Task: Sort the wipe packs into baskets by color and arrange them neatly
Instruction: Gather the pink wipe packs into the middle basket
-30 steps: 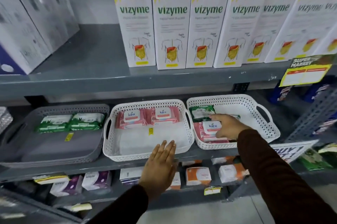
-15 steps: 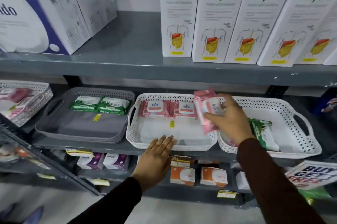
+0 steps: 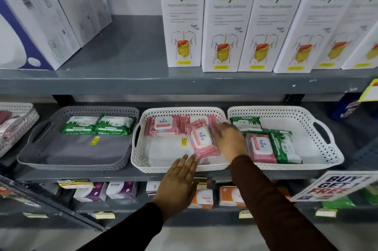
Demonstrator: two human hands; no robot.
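Observation:
Three baskets stand side by side on the middle shelf. The grey basket holds two green wipe packs. In the middle white basket, two pink packs lie at the back. My right hand holds a third pink pack tilted over that basket's right half. My left hand rests flat on the basket's front rim, fingers apart. The right white basket contains a pink pack and two green packs.
Tall white Vizyme boxes line the shelf above, with white and blue boxes to their left. Small purple and orange cartons fill the shelf below. A promo sign hangs at the right. Another white basket sits far left.
My right hand lifted a pink pack out of the right basket, carried it left, and now lowers it into the middle basket. My left hand stayed on the rim.

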